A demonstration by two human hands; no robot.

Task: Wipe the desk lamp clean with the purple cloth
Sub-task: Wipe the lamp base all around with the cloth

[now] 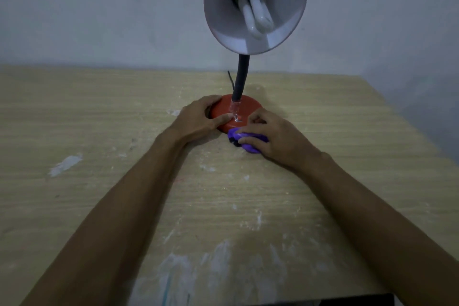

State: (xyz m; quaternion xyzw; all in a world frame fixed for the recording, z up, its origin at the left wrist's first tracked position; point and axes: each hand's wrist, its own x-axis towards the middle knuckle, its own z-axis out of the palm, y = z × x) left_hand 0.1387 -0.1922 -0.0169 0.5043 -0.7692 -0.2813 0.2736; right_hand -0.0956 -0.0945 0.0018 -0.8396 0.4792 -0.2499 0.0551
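Note:
The desk lamp stands at the back middle of the wooden desk: a round red base (248, 104), a black flexible neck (241, 77) and a white-lined shade (255, 5) with a coiled bulb facing me. My left hand (198, 117) grips the left side of the red base, thumb lying across its top. My right hand (270, 136) holds the bunched purple cloth (244, 143) and presses it against the front right edge of the base. Most of the cloth is hidden under my fingers.
The desk (124, 131) has pale paint smears at the left and near the front edge. A black cord (231, 81) runs behind the lamp toward the grey wall. The desk's right edge slants close to my right arm.

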